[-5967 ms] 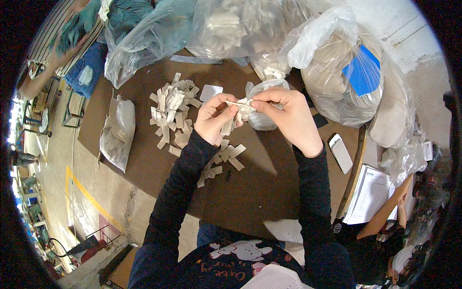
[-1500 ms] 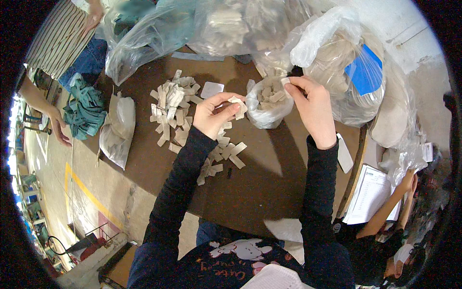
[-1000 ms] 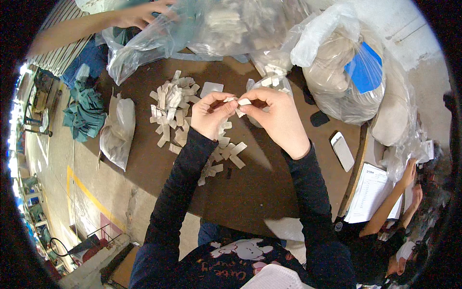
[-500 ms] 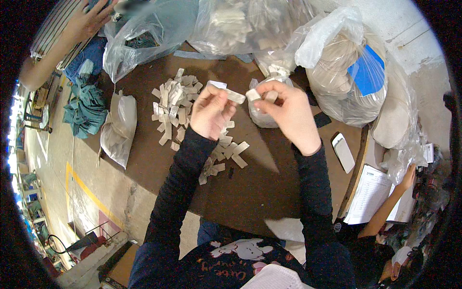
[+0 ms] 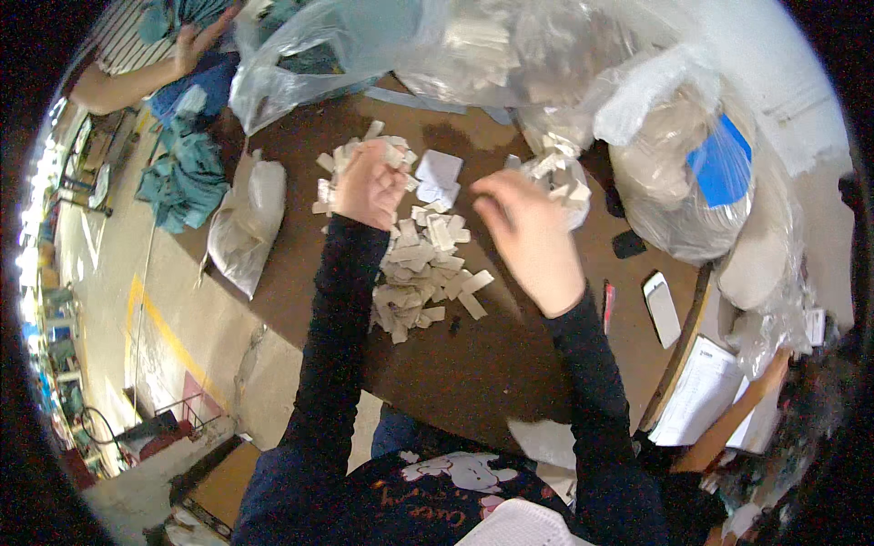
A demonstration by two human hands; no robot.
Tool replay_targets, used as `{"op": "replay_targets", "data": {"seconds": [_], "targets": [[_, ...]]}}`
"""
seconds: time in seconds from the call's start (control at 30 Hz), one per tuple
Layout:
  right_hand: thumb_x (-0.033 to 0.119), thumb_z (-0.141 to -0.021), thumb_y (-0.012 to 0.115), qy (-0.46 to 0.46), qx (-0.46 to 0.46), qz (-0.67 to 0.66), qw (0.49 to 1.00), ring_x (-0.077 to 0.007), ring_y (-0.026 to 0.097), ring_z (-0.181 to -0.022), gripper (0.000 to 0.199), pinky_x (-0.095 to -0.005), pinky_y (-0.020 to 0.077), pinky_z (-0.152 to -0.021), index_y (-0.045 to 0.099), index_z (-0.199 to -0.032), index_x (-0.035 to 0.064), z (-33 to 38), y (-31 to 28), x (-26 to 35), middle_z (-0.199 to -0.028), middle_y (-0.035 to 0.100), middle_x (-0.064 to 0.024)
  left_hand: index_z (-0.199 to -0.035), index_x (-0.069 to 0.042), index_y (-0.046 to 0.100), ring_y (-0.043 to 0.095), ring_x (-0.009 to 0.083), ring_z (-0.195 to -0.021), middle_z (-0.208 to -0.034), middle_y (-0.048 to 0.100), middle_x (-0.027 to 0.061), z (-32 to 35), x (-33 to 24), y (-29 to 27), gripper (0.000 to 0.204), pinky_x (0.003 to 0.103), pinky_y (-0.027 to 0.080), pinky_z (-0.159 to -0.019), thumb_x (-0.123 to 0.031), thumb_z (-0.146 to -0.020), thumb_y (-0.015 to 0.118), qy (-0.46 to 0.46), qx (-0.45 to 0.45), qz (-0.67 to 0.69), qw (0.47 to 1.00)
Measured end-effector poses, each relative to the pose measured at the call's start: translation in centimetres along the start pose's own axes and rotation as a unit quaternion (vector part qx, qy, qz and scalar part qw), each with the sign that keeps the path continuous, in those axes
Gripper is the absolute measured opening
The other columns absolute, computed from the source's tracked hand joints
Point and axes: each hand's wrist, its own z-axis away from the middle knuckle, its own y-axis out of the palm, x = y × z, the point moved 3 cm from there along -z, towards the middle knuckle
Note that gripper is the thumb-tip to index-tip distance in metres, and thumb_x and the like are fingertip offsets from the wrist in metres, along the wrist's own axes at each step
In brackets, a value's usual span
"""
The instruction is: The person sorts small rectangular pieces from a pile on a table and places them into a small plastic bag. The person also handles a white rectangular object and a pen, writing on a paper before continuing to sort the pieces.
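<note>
Left hand (image 5: 369, 187) curled loosely over the heap of small paper tags (image 5: 414, 264) on the brown worktop (image 5: 510, 364), right hand (image 5: 528, 237) hovering fingers spread — light, flimsy slips, best pinched singly by an edge.

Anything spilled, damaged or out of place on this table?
Nothing looks damaged. The paper tags lie in a loose, unsorted heap on the brown table under the left hand, some askew at its edge. The right hand hovers beside a small bag of tags.
</note>
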Motion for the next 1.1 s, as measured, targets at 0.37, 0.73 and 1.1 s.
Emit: {"op": "replay_targets", "data": {"seconds": [0.37,0.73,1.1], "targets": [[-0.002,-0.076,0.067,0.038,0.123,0.044,0.991,-0.0396,0.058,-0.098,0.043,-0.0443,0.0474,-0.083,0.06,-0.118,0.0012,2.3,6.3,0.4,-0.104,0.06,-0.0189,-0.097,-0.012,0.045,0.066,0.0248,-0.079,-0.093,0.066,0.0139,0.9,1.3,1.8,0.009,0.038,0.054,-0.07,-0.012,-0.093,0.053,-0.002,-0.059,0.007,0.998],[0.006,-0.076,0.076,0.107,0.019,-0.165,0.98,-0.0281,0.065,-0.081,0.029,-0.0331,0.0493,-0.072,0.064,-0.102,-0.0015,0.4,2.1,1.2,-0.09,0.066,-0.0152,-0.127,-0.009,0.053,0.064,0.0223,-0.095,-0.115,0.062,0.0116,0.1,4.8,1.9,0.038,0.037,0.054,-0.082,-0.036,-0.1,0.052,-0.115,0.175,-0.084,0.974],[0.001,-0.076,0.069,0.101,-0.049,-0.082,0.99,-0.0302,0.065,-0.084,0.037,-0.0369,0.0518,-0.07,0.063,-0.112,0.0027,-0.2,-1.0,0.2,-0.101,0.063,-0.0157,-0.132,-0.012,0.05,0.057,0.0183,-0.117,-0.125,0.059,0.0038,4.7,6.4,6.6,0.039,0.042,0.049,-0.097,-0.036,-0.101,0.049,-0.225,0.171,-0.028,0.959]]}}
